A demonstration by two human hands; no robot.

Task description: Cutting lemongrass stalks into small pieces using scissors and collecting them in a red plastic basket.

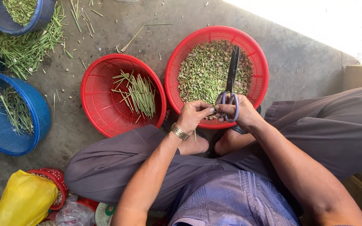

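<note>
While the right hand (pixel 241 113) grips scissors (pixel 231 86) by the handles, blades closed toward twelve o'clock over the red basket (pixel 259 58) of chopped bits, the left hand (pixel 194 115) pinches a green stem piece (pixel 195 134).

Red baskets (pixel 105 104) — blue-handled scissors (pixel 230 90)

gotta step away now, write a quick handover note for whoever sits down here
Right hand: fingers through the handles of the scissors, blades shut, pointing away over the right red basket.
Left hand: pinching something small at the basket's near rim; a green stem bit hangs below.
Done: that basket holds a heap of cut green bits.
Left: long stems in the left red basket, more in the blue baskets.
</note>
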